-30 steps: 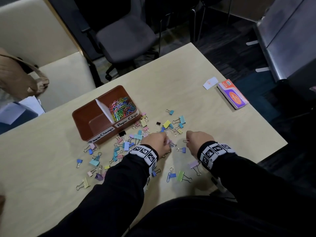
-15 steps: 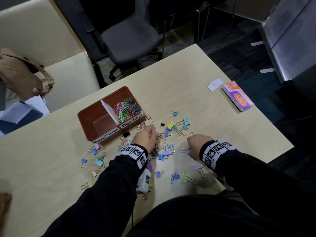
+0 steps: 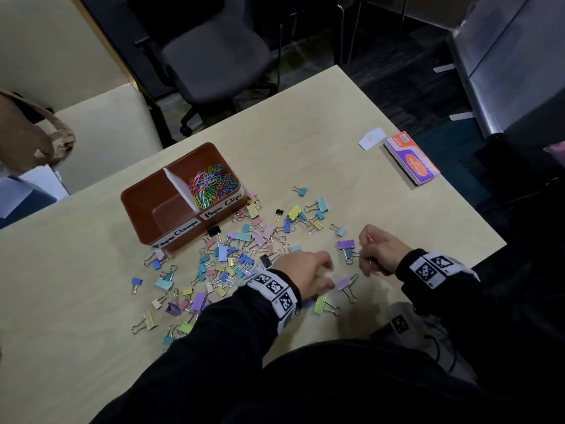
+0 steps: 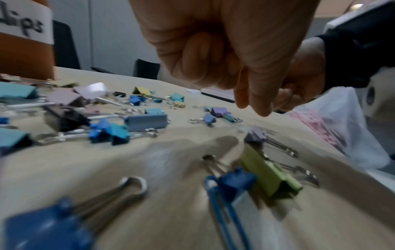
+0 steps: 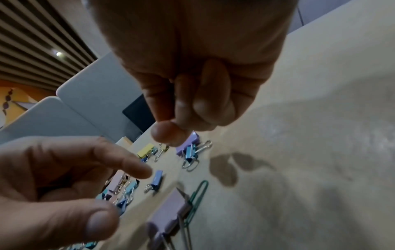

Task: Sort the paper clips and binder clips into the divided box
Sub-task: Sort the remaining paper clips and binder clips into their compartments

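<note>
The divided box (image 3: 183, 203) sits beyond both hands: 1 compartment holds paper clips (image 3: 212, 188), the other looks bare. Binder clips (image 3: 241, 249) lie scattered just beyond the fingers. Left hand (image 3: 305, 275) hovers loosely curled, seemingly holding nothing; right hand (image 3: 382, 252) pinches something pink.

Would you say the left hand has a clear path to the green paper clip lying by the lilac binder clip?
Probably yes: the green paper clip lies uncovered on the table, close to the left hand, touching the lilac binder clip.
</note>
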`<state>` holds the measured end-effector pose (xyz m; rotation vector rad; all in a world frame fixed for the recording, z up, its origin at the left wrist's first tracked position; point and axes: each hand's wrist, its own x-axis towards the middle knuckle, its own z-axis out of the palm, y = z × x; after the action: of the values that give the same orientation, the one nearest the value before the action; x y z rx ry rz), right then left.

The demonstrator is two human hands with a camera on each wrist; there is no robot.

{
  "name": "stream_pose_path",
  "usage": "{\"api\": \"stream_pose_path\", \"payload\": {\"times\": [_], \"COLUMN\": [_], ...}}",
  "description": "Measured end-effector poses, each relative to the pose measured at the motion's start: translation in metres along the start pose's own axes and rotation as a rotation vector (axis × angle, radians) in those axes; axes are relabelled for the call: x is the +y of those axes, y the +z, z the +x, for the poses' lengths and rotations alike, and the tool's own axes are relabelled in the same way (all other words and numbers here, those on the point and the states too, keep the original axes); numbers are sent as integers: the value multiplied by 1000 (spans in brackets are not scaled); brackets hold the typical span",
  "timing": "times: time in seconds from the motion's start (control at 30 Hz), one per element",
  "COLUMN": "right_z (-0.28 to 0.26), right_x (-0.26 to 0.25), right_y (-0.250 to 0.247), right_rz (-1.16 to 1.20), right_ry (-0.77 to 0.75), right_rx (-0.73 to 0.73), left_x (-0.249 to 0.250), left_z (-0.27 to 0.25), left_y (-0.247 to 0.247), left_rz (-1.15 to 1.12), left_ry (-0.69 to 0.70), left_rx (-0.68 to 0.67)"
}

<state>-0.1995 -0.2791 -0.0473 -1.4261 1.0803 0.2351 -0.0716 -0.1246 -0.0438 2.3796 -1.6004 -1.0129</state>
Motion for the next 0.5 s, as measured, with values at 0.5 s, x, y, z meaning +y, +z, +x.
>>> {"api": "stream_pose_path", "payload": {"times": [0.5], "right_z": [-10], "right_x": [27], "right_y": [3], "right_rz": [-393], "right_ry": [-92], "right_rx": [28], "left_x": [14], "left_z": [15], "left_y": [12], "left_rz": [208], "left_ry": [98], "left_rx": [-89]}}
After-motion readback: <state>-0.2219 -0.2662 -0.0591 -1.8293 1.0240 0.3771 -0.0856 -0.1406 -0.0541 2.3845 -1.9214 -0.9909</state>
